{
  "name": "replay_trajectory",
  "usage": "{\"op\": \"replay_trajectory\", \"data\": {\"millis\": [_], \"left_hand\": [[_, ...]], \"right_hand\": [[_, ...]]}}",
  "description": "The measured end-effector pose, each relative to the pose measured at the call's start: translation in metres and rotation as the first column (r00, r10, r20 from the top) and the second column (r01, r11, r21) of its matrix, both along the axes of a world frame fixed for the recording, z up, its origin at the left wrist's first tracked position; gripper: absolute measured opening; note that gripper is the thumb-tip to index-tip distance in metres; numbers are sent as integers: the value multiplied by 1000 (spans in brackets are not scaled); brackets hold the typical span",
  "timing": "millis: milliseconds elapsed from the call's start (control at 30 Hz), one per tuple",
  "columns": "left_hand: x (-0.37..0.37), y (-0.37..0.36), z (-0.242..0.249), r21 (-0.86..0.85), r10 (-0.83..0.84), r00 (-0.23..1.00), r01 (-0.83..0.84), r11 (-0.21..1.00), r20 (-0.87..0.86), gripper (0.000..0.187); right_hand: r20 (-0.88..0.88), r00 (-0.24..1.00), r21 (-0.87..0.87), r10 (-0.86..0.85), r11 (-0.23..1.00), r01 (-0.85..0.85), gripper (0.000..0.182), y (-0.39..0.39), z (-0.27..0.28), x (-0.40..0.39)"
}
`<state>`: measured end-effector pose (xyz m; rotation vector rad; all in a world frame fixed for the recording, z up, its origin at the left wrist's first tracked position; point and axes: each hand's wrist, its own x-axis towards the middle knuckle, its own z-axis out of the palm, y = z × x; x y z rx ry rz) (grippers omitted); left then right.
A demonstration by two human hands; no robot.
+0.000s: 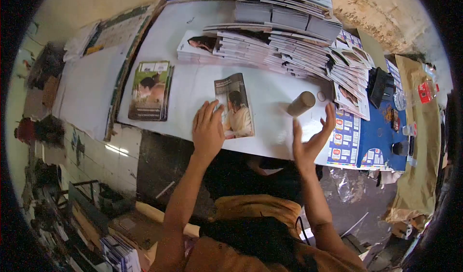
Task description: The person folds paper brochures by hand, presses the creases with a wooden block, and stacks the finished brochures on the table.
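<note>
My left hand lies on the left edge of a folded brochure with a picture of a seated person, its fingers stretched out. My right hand is raised over the table's front edge, thumb and fingers apart, with nothing between them. Just beyond it, a grey-brown cylinder stands tilted in view on the white table. To the left is a small stack of green and brown brochures.
Large piles of folded leaflets line the back of the table. Further right are a black object, printed blue sheets, a red-labelled bottle and brown paper. White sheets lie at the left.
</note>
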<state>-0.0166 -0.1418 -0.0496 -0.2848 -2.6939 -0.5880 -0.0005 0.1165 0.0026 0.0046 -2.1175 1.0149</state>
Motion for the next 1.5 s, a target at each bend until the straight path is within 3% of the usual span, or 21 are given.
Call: {"op": "replay_trajectory", "data": {"millis": [67,133,200,267,300,400,500,600,667,800,933,1000,1033,1167,1200,1233,1267,1300,1400,1467,1500], "left_hand": [[1,1,-1,-10,13,1000,-13,1000,17,30],[-1,-1,-2,-19,5,999,-4,1000,41,32],[-1,0,-1,-17,22,997,-21,1000,68,32],[-1,0,-2,-14,27,998,-26,1000,64,33],[-1,0,-2,-14,24,998,-24,1000,52,33],[1,1,2,0,25,999,-25,1000,45,35],[0,1,5,3,31,997,-31,1000,73,36],[0,-2,0,-23,37,997,-36,999,67,36],[1,-2,1,-14,20,997,-19,1000,70,35],[-1,1,2,-29,35,997,-33,999,69,34],[-1,1,2,-42,38,997,-35,998,70,35],[-2,1,5,-62,29,996,-24,998,84,36],[-3,1,6,-75,29,995,-22,997,96,37],[-25,9,37,-190,8,918,74,979,396,48],[-35,12,47,-214,-182,921,265,940,343,53],[-48,14,56,-247,-371,883,443,862,287,59],[-60,16,63,-292,-551,801,599,746,235,65],[-66,15,63,-298,-551,736,669,680,395,76],[-75,6,72,-410,-501,738,670,619,451,76],[-74,0,89,-433,-407,740,655,620,536,65],[-75,-2,100,-446,-355,735,649,617,577,61]], "right_hand": [[240,964,51,114,990,-130,74,22,-10,-17],[387,821,-278,419,902,-329,68,37,-39,-37],[340,832,-62,439,893,-446,62,26,-26,-52],[419,781,136,464,818,-559,57,8,1,-51],[371,704,263,605,659,-705,57,3,6,-59],[470,677,576,567,384,-721,54,-32,19,-47],[645,626,577,439,259,-775,54,-46,9,-55],[501,788,617,359,490,-616,51,-51,-25,-91],[442,843,623,307,571,-535,50,-60,-20,-117],[341,900,689,271,579,-436,51,-63,-34,-150],[561,703,539,437,452,-711,54,-34,-25,-132],[686,517,409,512,317,-856,47,-7,-22,-93],[716,503,433,483,258,-864,48,1,-10,-65],[744,448,326,496,316,-891,56,17,9,-8],[724,459,320,515,338,-885,57,19,7,-4],[702,476,322,529,360,-875,58,24,5,-3],[633,531,249,563,502,-828,56,28,4,-2],[561,587,156,584,622,-767,55,33,2,1],[297,817,-283,494,863,-419,45,59,-23,7],[44,962,-407,268,884,-228,50,76,-35,6],[49,978,-384,202,908,-168,52,86,-35,9]]}}
